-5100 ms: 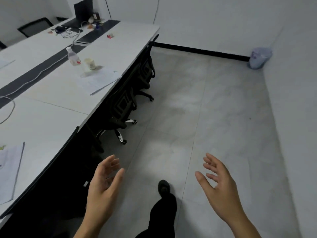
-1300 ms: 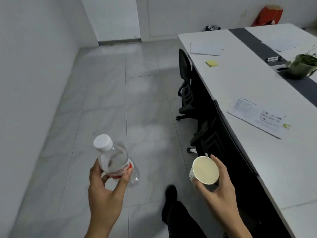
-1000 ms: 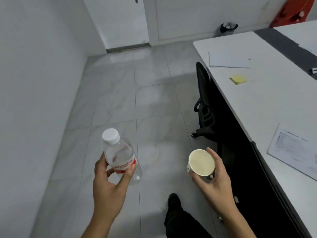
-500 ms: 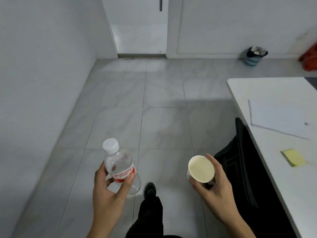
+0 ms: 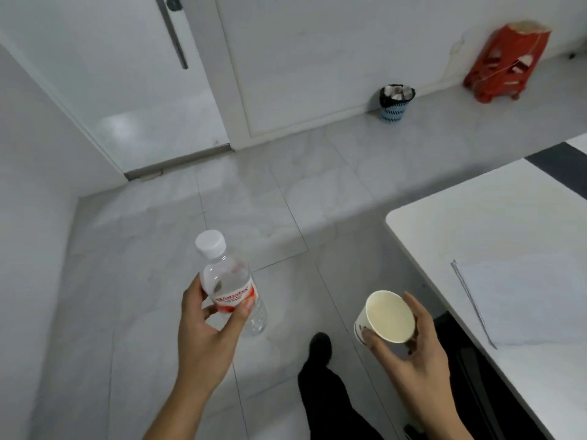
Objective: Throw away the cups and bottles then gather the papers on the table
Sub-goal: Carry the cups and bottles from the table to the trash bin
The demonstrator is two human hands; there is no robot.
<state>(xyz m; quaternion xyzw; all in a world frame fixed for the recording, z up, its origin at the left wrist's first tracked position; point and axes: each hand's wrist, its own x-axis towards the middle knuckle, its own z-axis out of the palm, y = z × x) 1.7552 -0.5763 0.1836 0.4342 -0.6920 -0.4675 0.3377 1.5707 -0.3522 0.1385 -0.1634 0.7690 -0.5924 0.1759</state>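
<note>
The person stands on the grey tiled floor (image 5: 254, 201) just off the table's (image 5: 476, 223) rounded corner, both arms out in front, each hand carrying something.

The left hand (image 5: 203, 331) grasps a clear plastic bottle (image 5: 228, 281). Thumb and fingers curl round its red-and-white label, and the white cap tilts up and away from the person. The bottle hangs in the air over the tiles, well apart from the table.

The right hand (image 5: 409, 350) grips a white paper cup (image 5: 386, 315) from below and behind, fingers wrapped round its wall, with its open mouth tipped towards the person. The inside looks pale and I see nothing in it. It is held above the floor, just beside the table's long edge.

On the table a sheet of white paper (image 5: 524, 300) lies flat close to that long edge, a little back from the corner. A dark strip (image 5: 559, 166) crosses the tabletop at its far side.

Across the room a small blue waste bin (image 5: 395, 103) with a black liner stands against the far wall, with white scraps showing at its rim. It sits between the white door (image 5: 127, 74) and a red plastic stool (image 5: 505, 61). Below the hands, a black shoe (image 5: 319, 344) and a dark trouser leg rest on the tiles.
</note>
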